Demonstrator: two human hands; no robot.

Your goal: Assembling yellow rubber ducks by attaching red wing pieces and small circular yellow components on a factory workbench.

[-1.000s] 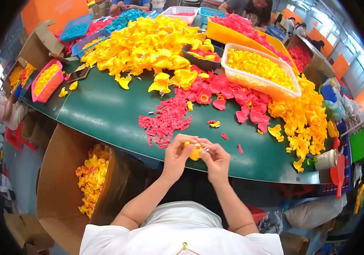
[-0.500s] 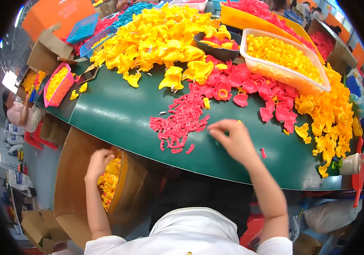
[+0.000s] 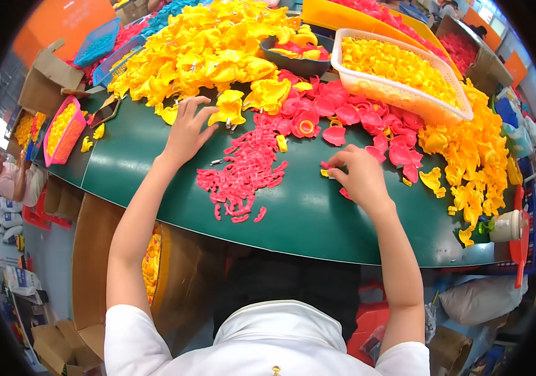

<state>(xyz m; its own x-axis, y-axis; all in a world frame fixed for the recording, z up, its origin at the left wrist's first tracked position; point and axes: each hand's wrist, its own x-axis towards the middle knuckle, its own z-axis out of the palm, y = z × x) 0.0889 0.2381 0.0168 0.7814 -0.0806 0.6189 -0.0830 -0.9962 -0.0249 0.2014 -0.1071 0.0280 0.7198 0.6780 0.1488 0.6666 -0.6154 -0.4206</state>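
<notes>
My left hand (image 3: 188,130) reaches over the table with its fingers spread and nothing in them. Its fingertips are close to a curved yellow plastic piece (image 3: 229,106) at the edge of a large yellow heap (image 3: 211,50). My right hand (image 3: 362,178) is closed in a pinch at a small yellow plastic piece (image 3: 325,173); red shows beside it, partly hidden by the fingertips. Another small red piece (image 3: 344,193) lies just under that hand. Between the hands is a pile of small curved red strips (image 3: 246,166), with a yellow clip-like piece (image 3: 282,143) beside it.
Red cup-shaped parts (image 3: 337,113) lie beyond my right hand, below a white basket (image 3: 399,94) of yellow rings. A dark bowl (image 3: 299,65) stands behind. More yellow parts (image 3: 474,163) spread at right. A pink basket (image 3: 67,138) sits left. A cardboard box (image 3: 99,250) stands below the table edge.
My left hand has risen from over the cardboard box to the yellow pieces on the table, its fingers spreading. My right hand has shifted slightly and now pinches at the small yellow piece. The view has shifted.
</notes>
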